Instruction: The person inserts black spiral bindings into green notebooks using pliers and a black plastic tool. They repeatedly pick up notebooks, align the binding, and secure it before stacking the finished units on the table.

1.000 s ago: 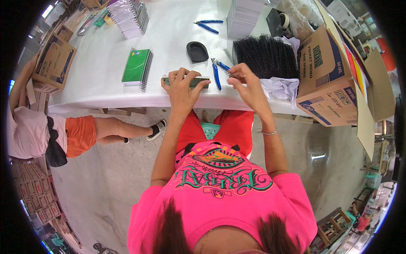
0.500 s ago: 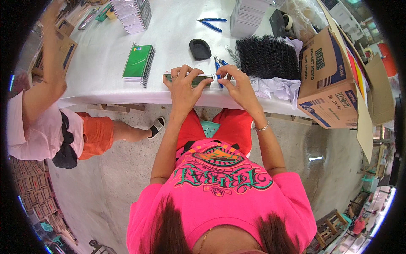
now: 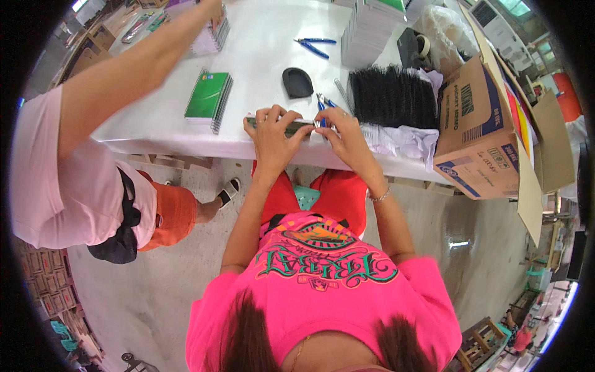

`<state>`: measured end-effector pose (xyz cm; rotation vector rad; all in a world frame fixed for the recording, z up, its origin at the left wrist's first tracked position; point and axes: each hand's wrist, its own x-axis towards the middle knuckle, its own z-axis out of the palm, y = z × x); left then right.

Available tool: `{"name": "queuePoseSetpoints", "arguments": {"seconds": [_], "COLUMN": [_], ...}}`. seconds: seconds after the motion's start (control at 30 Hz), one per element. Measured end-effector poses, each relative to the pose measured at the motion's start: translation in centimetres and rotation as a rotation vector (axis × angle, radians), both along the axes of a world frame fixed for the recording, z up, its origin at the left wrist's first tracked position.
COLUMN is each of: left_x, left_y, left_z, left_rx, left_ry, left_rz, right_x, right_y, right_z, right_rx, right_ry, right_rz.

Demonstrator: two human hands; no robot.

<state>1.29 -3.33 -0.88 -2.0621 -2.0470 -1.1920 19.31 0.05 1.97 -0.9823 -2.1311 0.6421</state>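
Note:
My left hand [image 3: 273, 141] grips a small pocket notebook [image 3: 294, 128] on its edge near the front of the white table. Closed in a pinch, my right hand [image 3: 344, 132] is at the notebook's right end, on what looks like a thin wire coil; the fingertips hide most of it. Just behind that hand lie blue-handled cutters [image 3: 321, 104]. A green-covered spiral notebook [image 3: 209, 95] rests on a small pile to the left. Black wire coils [image 3: 393, 96] are heaped on white paper to the right.
A black tray-like piece [image 3: 297, 83] and another pair of blue cutters [image 3: 316, 47] lie farther back. Tall notebook stacks [image 3: 372, 34] stand behind. An open cardboard box [image 3: 477, 130] is at the right. A co-worker's arm [image 3: 133, 68] reaches across the left side.
The co-worker has moved in from the left, arm now stretched to the notebook stack at the back. My right fingers have shifted slightly closer to the notebook's end. The view has shifted slightly.

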Motion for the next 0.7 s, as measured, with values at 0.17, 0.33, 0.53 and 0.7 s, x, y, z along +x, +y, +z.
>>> {"name": "queuePoseSetpoints", "arguments": {"seconds": [0.17, 0.33, 0.53, 0.7], "left_x": [0.1, 0.2, 0.2, 0.1], "left_y": [-0.2, -0.4, -0.4, -0.6], "left_z": [0.6, 0.5, 0.7, 1.0], "left_rx": [-0.03, -0.042, -0.054, -0.082], "left_ry": [-0.004, -0.02, 0.005, 0.029], "left_rz": [0.024, 0.015, 0.029, 0.013], "right_x": [-0.6, -0.3, -1.2, -1.6], "right_y": [-0.1, 0.0, 0.0, -0.2], "right_z": [-0.1, 0.0, 0.2, 0.8], "right_rx": [0.218, 0.047, 0.21, 0.181], "right_ry": [-0.12, -0.052, -0.185, -0.182], "right_rz": [-0.058, -0.038, -0.097, -0.077]}}
